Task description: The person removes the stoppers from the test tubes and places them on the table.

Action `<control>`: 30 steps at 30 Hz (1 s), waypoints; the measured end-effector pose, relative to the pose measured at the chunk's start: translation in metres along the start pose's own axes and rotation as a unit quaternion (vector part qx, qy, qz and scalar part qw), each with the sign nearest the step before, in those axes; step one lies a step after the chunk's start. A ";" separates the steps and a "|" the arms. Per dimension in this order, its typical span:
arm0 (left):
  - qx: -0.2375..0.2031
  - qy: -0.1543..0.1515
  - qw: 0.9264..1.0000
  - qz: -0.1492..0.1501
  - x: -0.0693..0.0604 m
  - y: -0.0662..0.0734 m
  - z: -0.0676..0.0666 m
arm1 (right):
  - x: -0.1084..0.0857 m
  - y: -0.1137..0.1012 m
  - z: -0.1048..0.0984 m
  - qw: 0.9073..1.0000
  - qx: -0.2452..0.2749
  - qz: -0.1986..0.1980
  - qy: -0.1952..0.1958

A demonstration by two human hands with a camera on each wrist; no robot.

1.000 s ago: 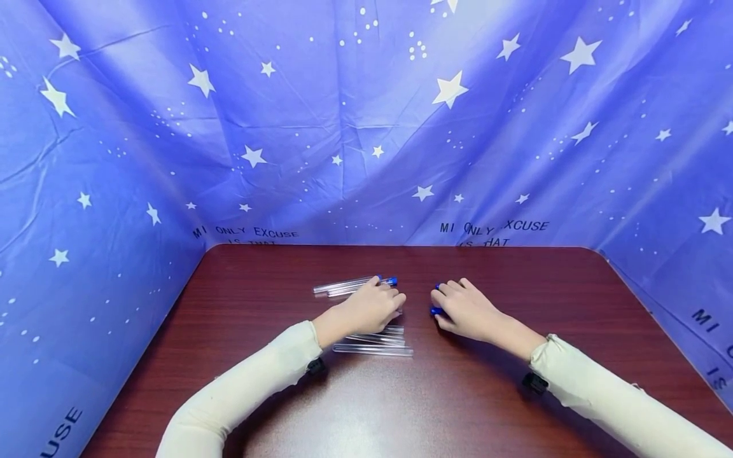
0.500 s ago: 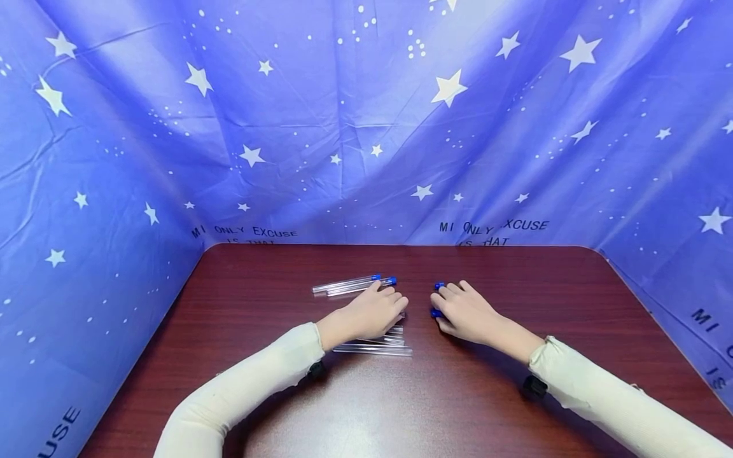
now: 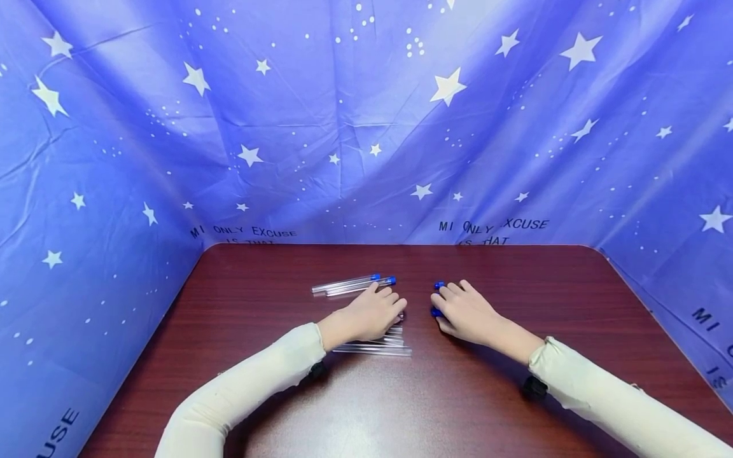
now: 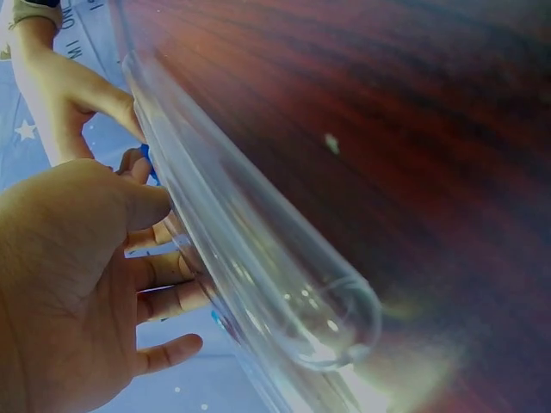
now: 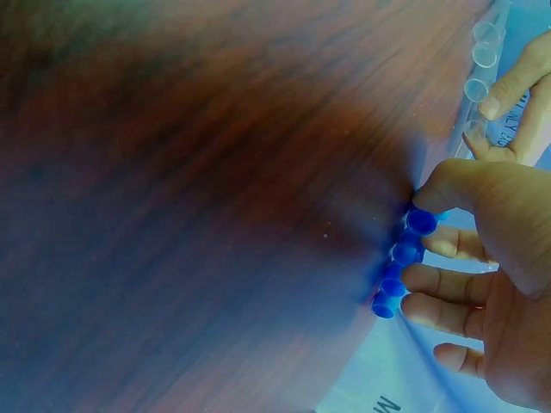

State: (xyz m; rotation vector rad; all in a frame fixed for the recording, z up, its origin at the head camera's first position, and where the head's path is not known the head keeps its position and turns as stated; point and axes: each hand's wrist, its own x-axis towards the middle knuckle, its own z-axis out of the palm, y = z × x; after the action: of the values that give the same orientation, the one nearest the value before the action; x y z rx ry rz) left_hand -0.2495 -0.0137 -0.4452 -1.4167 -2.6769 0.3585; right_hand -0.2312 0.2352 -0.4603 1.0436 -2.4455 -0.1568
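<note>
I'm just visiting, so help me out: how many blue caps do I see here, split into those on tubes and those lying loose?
Blue caps on clear tubes: 2
Loose blue caps by the right hand: 4 showing
Total: 6 showing; the hand may hide more

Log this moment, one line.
left hand: pinches clear tube | right hand: pinches blue cap | tube and cap: apart | two capped tubes: beyond left hand

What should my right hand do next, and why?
Perhaps bring the blue cap at the right hand's fingertips toward the clear tube at the left hand: that tube's facing end looks uncapped, while two capped tubes lie farther back.
</note>
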 end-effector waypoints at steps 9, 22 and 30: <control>0.002 -0.025 1.000 -0.008 0.000 0.000 0.003 | 0.000 0.001 0.003 1.000 -0.010 -0.004 0.010; -0.015 -0.042 0.999 -0.015 0.002 -0.003 0.002 | 0.003 0.001 0.003 1.000 -0.015 -0.003 0.006; -0.019 -0.035 0.999 -0.016 0.002 -0.004 0.002 | 0.004 0.002 0.002 1.000 -0.015 -0.003 0.004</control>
State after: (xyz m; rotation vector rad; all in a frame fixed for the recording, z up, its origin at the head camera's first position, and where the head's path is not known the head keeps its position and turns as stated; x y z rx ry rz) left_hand -0.2542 -0.0147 -0.4464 -1.3945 -2.7724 0.3623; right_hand -0.2354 0.2334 -0.4604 1.0353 -2.4256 -0.1910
